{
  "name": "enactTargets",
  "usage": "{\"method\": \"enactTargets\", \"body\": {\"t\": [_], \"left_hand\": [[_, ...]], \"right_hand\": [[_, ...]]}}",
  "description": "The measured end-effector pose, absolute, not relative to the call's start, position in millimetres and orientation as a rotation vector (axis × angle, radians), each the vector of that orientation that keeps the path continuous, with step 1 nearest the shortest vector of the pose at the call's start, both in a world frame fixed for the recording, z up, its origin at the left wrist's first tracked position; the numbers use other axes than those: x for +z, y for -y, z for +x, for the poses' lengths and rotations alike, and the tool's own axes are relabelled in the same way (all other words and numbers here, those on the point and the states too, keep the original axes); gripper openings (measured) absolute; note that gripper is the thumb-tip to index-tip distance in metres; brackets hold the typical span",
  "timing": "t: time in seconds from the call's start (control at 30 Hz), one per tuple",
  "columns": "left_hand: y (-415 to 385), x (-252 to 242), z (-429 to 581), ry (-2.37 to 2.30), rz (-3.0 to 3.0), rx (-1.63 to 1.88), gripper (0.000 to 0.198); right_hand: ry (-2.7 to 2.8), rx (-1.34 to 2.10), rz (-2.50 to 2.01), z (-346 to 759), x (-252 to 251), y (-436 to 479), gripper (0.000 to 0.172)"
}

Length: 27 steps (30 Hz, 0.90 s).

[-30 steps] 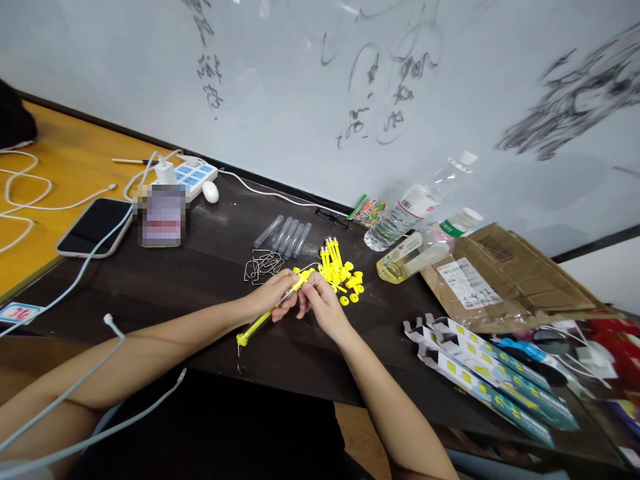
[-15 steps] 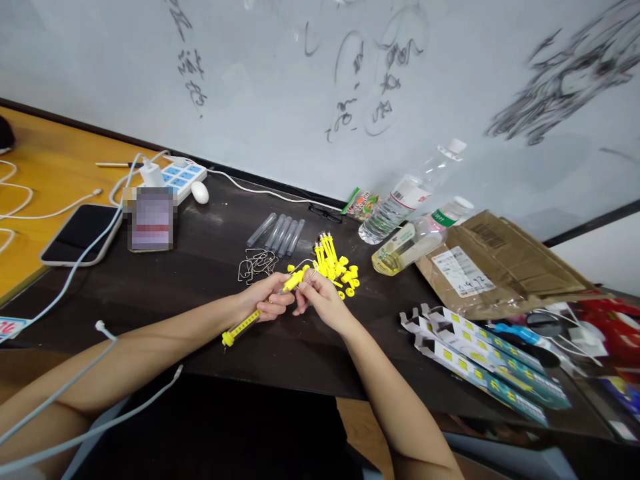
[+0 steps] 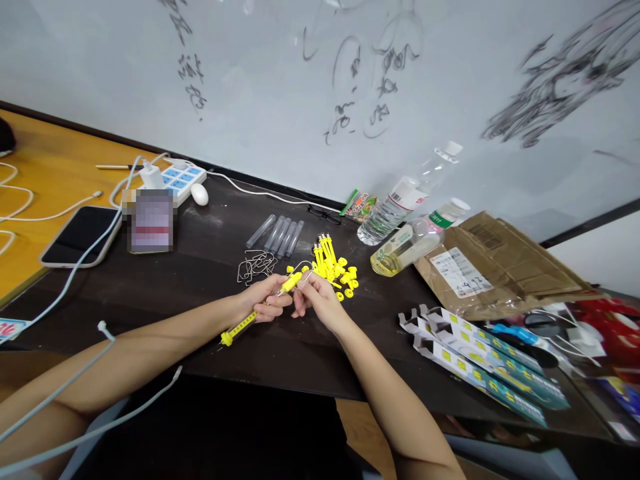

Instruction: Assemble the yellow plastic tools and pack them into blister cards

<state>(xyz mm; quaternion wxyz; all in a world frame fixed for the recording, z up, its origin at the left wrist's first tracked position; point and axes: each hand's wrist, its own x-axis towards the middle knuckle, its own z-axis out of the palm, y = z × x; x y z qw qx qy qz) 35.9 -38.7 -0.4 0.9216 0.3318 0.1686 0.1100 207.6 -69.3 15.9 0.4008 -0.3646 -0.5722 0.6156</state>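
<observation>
My left hand (image 3: 264, 298) is closed around a tubular spring scale (image 3: 239, 329) with a yellow scale strip and yellow end pieces. It slants from lower left to upper right, and its yellow upper part (image 3: 292, 281) sticks out beyond my fingers. My right hand (image 3: 319, 297) pinches a bent metal wire hook (image 3: 307, 276) at that upper end. Whether the hook passes through the yellow part is hidden by my fingers. Just beyond my hands lie loose wire hooks (image 3: 256, 266), clear plastic tubes (image 3: 284, 237) and a pile of small yellow plastic parts (image 3: 344, 272).
Flat printed boxes (image 3: 480, 363) lie at the right, before a brown parcel (image 3: 495, 260). Two bottles, a water bottle (image 3: 385, 213) and a drink bottle (image 3: 400, 250), lean near the whiteboard (image 3: 260, 87). Phones, cables and a power strip (image 3: 183, 180) occupy the left.
The view has shifted slightly. My hands stay together at the scale's upper end, and the wire hook shows a little more above my right fingers.
</observation>
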Motion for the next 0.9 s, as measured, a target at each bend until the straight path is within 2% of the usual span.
{"method": "enactTargets", "body": {"t": [0.13,0.27,0.53,0.9], "left_hand": [[40,1,35,-0.322,0.693,0.218,0.056],[42,5,34,-0.241,0.665,0.245,0.049],[42,8,34,-0.150,0.604,0.206,0.042],[57,23,35,-0.290,0.771,0.321,0.042]], "right_hand": [[1.527,1.466,-0.911,208,17,71,0.030],[1.633,1.379,-0.902,211,19,72,0.028],[1.614,1.380,-0.900,213,19,71,0.029],[1.516,1.411,-0.895,211,17,67,0.032]]}}
